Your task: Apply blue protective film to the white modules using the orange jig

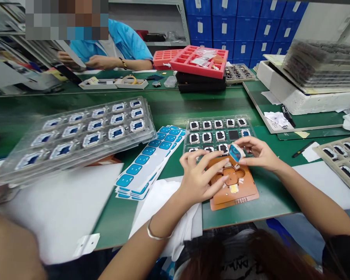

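Pinching a small blue-faced part point(236, 153) between the fingers of our right hand point(259, 155), we hold it tilted over the far side of an orange fixture point(246, 190) on the green worktop point(107, 223); our left hand point(198, 178) has its fingers spread apart above the fixture, while a clear tray point(214, 131) of white-rimmed parts lies just beyond

The green bench point(169, 104) carries stacked sticker sheets point(150, 159); right of them, a tray point(213, 131) with an orange jig point(245, 188) in front; farther right, a pen point(302, 149).
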Tool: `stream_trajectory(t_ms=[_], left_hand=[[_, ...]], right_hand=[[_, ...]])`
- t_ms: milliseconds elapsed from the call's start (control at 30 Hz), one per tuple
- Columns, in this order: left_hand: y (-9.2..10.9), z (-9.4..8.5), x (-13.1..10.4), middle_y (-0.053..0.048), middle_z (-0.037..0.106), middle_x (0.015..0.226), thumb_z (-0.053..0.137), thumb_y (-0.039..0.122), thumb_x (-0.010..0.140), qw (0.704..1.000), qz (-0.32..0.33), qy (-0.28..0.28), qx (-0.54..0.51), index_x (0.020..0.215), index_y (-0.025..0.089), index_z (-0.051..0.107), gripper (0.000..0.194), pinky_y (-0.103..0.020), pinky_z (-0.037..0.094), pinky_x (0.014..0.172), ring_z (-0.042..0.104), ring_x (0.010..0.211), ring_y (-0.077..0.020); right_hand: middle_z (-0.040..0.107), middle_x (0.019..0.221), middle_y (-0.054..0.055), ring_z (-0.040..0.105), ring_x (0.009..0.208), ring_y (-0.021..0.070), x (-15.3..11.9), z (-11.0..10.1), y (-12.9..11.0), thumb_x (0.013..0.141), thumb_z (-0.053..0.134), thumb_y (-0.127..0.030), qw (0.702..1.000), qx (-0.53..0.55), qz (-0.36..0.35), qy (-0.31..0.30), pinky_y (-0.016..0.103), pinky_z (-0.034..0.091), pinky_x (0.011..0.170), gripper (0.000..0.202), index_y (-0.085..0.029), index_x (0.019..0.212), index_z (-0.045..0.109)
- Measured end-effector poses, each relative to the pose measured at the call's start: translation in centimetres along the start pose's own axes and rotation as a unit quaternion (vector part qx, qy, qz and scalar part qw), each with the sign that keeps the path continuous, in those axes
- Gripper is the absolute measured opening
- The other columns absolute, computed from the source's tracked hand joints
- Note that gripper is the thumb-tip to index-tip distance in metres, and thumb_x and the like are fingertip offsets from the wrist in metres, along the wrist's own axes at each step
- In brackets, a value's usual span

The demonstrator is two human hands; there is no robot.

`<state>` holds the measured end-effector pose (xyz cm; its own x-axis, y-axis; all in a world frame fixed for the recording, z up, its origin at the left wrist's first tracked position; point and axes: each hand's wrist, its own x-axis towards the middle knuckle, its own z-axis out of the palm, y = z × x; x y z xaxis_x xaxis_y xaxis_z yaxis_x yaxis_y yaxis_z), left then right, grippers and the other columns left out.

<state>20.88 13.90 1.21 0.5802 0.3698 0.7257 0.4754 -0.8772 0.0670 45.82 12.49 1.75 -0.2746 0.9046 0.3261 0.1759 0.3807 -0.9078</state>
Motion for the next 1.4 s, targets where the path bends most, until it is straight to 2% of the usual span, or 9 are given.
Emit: stream_trajectory(t_ms=[133, 267, 367, 600, 767, 900, 1067, 1233, 1400], left_hand=[[-0.4, 0.6, -0.3, -0.004, 0.068, 0.116, 0.049, 0.038, 0.097, 0.984, -0.167, -0.059, -0.036, 0.11, 0.027, 0.067, 0.025, -0.046, 0.027, 0.089, 0.048, 0.11, -0.0265], [-0.3, 1.3, -0.4, -0.002, 0.065, 0.123, 0.043, 0.037, 0.1, 0.945, -0.268, -0.15, -0.113, 0.108, 0.029, 0.068, 0.028, -0.046, 0.027, 0.092, 0.048, 0.113, -0.0259], [-0.2, 1.4, -0.2, -0.002, 0.064, 0.126, 0.044, 0.037, 0.099, 0.935, -0.288, -0.165, -0.123, 0.11, 0.029, 0.067, 0.027, -0.047, 0.026, 0.095, 0.046, 0.116, -0.0266], [-0.4, 1.3, -0.4, -0.005, 0.064, 0.122, 0.043, 0.041, 0.099, 0.939, -0.274, -0.15, -0.147, 0.109, 0.026, 0.068, 0.03, -0.047, 0.025, 0.094, 0.045, 0.114, -0.0263], [-0.7, 1.4, -0.5, -0.005, 0.064, 0.124, 0.042, 0.042, 0.1, 0.936, -0.28, -0.163, -0.135, 0.11, 0.026, 0.067, 0.032, -0.05, 0.024, 0.095, 0.044, 0.116, -0.0266], [-1.7, 1.3, 0.6, -0.004, 0.057, 0.137, 0.036, 0.044, 0.102, 0.918, -0.297, -0.237, -0.11, 0.126, 0.029, 0.061, 0.038, -0.053, 0.026, 0.1, 0.041, 0.125, -0.028], [-4.7, -2.2, -0.3, -0.001, 0.061, 0.134, 0.043, 0.051, 0.098, 0.893, -0.336, -0.294, -0.058, 0.124, 0.033, 0.063, 0.038, -0.043, 0.037, 0.102, 0.051, 0.121, -0.0249], [-6.3, -8.1, -6.3, -0.014, 0.06, 0.133, 0.047, 0.037, 0.096, 0.832, -0.488, -0.232, 0.126, 0.125, 0.022, 0.062, 0.036, -0.054, 0.036, 0.102, 0.051, 0.124, -0.0348], [-7.3, -9.9, -10.7, -0.009, 0.057, 0.139, 0.053, 0.028, 0.093, 0.788, -0.541, -0.235, 0.177, 0.118, 0.028, 0.065, 0.028, -0.064, 0.025, 0.106, 0.048, 0.128, -0.0345]], right_hand=[[0.068, 0.116, 0.006, 0.058, 0.096, 0.0263, 1.0, -1.5, 2.4, 0.083, 0.073, -0.04, 0.959, -0.265, 0.008, 0.104, 0.044, 0.049, 0.084, 0.042, -0.026, 0.123, 0.067], [0.067, 0.125, 0.005, 0.055, 0.1, 0.0277, 2.4, -2.4, 4.9, 0.09, 0.066, -0.029, 0.887, -0.455, -0.011, 0.082, 0.045, 0.046, 0.085, 0.034, -0.025, 0.124, 0.068], [0.067, 0.125, 0.006, 0.054, 0.103, 0.0299, 3.0, -2.4, 5.6, 0.095, 0.06, -0.029, 0.855, -0.509, -0.003, 0.097, 0.046, 0.042, 0.081, 0.024, -0.024, 0.115, 0.072], [0.071, 0.114, 0.005, 0.05, 0.105, 0.0322, 2.5, -1.9, 5.1, 0.097, 0.057, -0.033, 0.842, -0.532, -0.016, 0.087, 0.047, 0.035, 0.08, 0.021, -0.026, 0.095, 0.077], [0.061, 0.13, 0.008, 0.044, 0.11, 0.0366, 2.3, -1.2, 4.9, 0.098, 0.053, -0.034, 0.82, -0.568, -0.014, 0.069, 0.047, 0.034, 0.079, 0.025, -0.026, 0.105, 0.075], [0.06, 0.13, 0.008, 0.044, 0.112, 0.0357, 1.7, -1.2, 4.6, 0.099, 0.051, -0.035, 0.826, -0.561, -0.035, 0.045, 0.047, 0.032, 0.081, 0.025, -0.026, 0.107, 0.073], [0.063, 0.125, 0.008, 0.045, 0.112, 0.0352, 0.6, -2.5, 5.3, 0.1, 0.046, -0.038, 0.84, -0.533, -0.093, 0.026, 0.05, 0.031, 0.083, 0.031, -0.026, 0.095, 0.075], [0.065, 0.122, 0.008, 0.047, 0.11, 0.0366, 0.4, -2.9, 5.8, 0.101, 0.041, -0.042, 0.842, -0.52, -0.13, 0.056, 0.05, 0.032, 0.079, 0.039, -0.025, 0.092, 0.075], [0.064, 0.125, 0.009, 0.047, 0.11, 0.0401, 0.6, -2.5, 5.8, 0.101, 0.037, -0.044, 0.823, -0.549, -0.132, 0.061, 0.051, 0.031, 0.074, 0.041, -0.024, 0.108, 0.072]])
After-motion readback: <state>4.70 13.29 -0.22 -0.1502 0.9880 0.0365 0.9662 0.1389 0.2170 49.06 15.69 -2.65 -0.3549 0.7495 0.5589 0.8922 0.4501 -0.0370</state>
